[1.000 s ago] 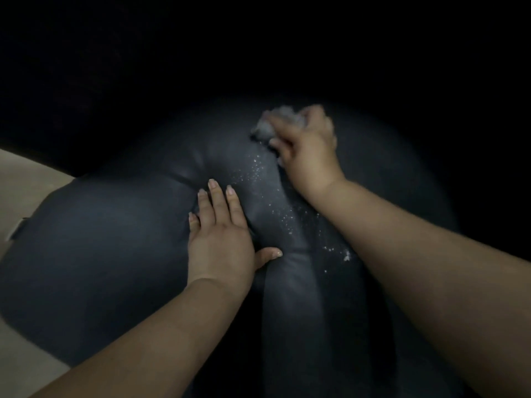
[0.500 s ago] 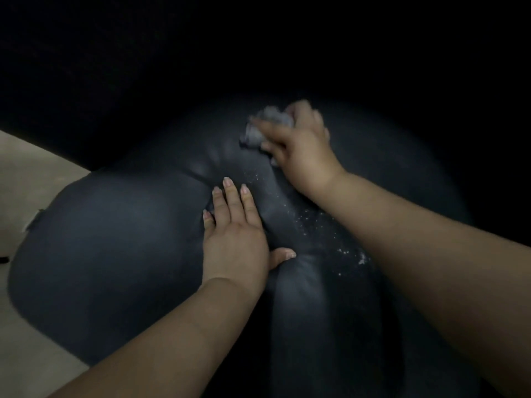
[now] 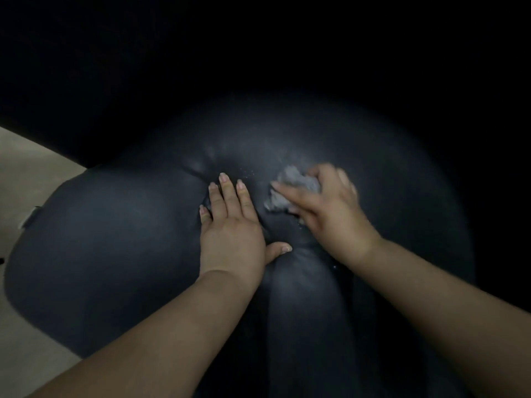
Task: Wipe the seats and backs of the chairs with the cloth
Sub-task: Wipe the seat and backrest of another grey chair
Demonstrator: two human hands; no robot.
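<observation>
A dark, shiny padded chair seat [image 3: 109, 242] fills most of the view, with a crease running down its middle. My left hand [image 3: 232, 228] lies flat on the seat beside the crease, fingers straight and pressing the cushion. Just to its right, my right hand [image 3: 327, 208] grips a bunched grey cloth [image 3: 290, 186] and holds it against the seat. A few white specks [image 3: 247, 173] dot the surface above the left fingers. The chair's back is lost in the darkness above.
Pale floor [image 3: 28, 173] shows at the left edge and lower left corner. Everything above and to the right of the seat is black and unreadable.
My right hand has dragged the cloth toward me and down the seat, close to the left hand. Most white specks along the crease are gone or covered. The left hand stays pressed in place.
</observation>
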